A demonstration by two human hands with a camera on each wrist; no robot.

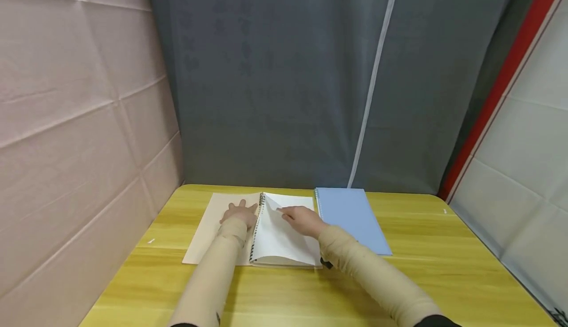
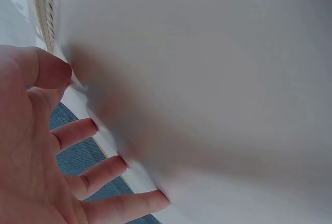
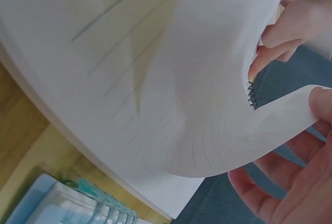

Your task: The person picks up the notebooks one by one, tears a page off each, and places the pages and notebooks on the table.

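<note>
A spiral notebook [image 1: 284, 240] lies open on the yellow table [image 1: 443, 268]. My left hand [image 1: 239, 213] lies flat on its beige left side, fingers spread and straight; in the left wrist view the fingertips [image 2: 93, 126] touch a white sheet [image 2: 207, 79] beside the spiral binding [image 2: 46, 6]. My right hand [image 1: 298, 217] lifts white pages on the right half. In the right wrist view the thumb [image 3: 321, 99] rests on top of the curled pages [image 3: 155, 79] and the fingers [image 3: 259, 187] sit beneath, near the spiral [image 3: 252, 97].
A closed light-blue spiral notebook [image 1: 350, 216] [image 3: 67, 206] lies just right of the open one. A grey curtain [image 1: 284, 95] hangs behind the table, with pale fabric walls on both sides. Bare tabletop runs along the front and right.
</note>
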